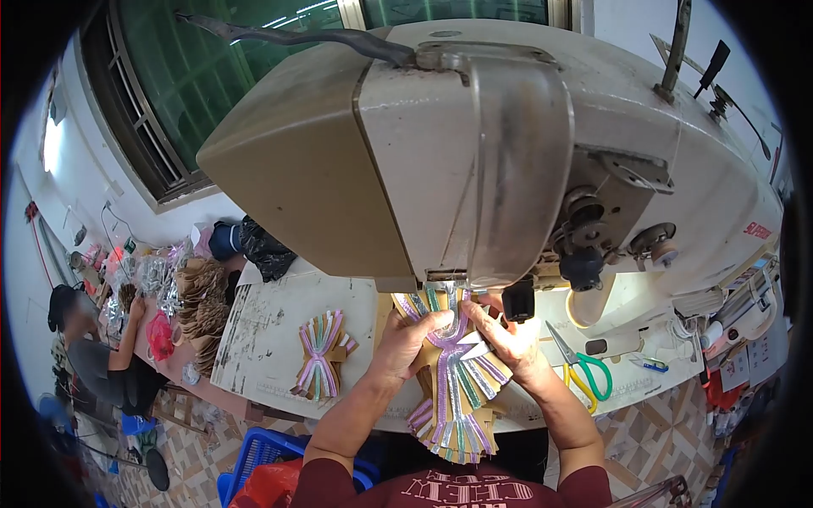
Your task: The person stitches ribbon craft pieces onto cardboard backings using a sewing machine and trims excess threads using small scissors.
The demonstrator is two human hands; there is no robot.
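Head view, looking down at the counter (262, 334). I have both hands under the front of a large beige and brown sewing machine (432, 169). The left hand (400, 343) is closed on a bow-shaped piece of brown backing with purple, green and silver strips (447, 381), thumb pressed on the strips near its upper end. The right hand (515, 343) is closed on the same piece from the other side, fingers reaching toward the machine head. A small pale pointed item (476, 348) shows beside the right fingers; I cannot tell what it is. The bow-shaped piece's upper end lies under the machine head, and its lower end fans out over the counter's near edge.

A smaller striped bow (320, 356) lies on the counter, well left of the left hand. Scissors with green and yellow handles (581, 369) lie just right of the right wrist. A small blue tool (649, 364) lies near the counter's right end. Far left, another person (97, 364) reaches toward bundled brown material (201, 313).
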